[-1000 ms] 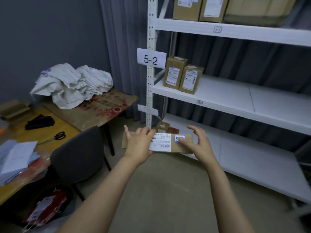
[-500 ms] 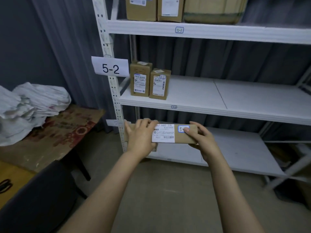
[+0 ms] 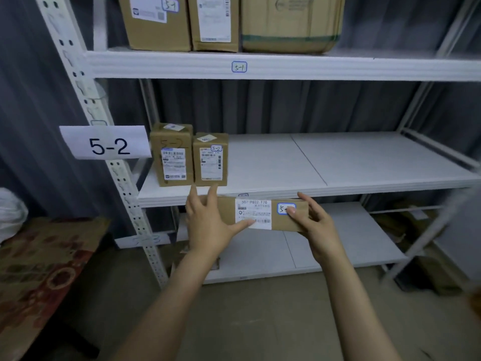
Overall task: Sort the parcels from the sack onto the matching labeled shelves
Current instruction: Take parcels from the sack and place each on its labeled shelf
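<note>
The long cardboard parcel (image 3: 253,213) has risen to the front edge of the 5-2 shelf (image 3: 338,162). Left hand (image 3: 208,225) and right hand (image 3: 316,225) each hold a closed grip on its ends, just below two upright boxes (image 3: 210,160).

Both yr arms reach fwd, forearms angled inward. L hand (image 3: 208,225) wraps parcel (image 3: 226,210) at its left end, fingers up over top, thumb along front. R hand (image 3: 318,225) grips right end, thumb on front.
</note>
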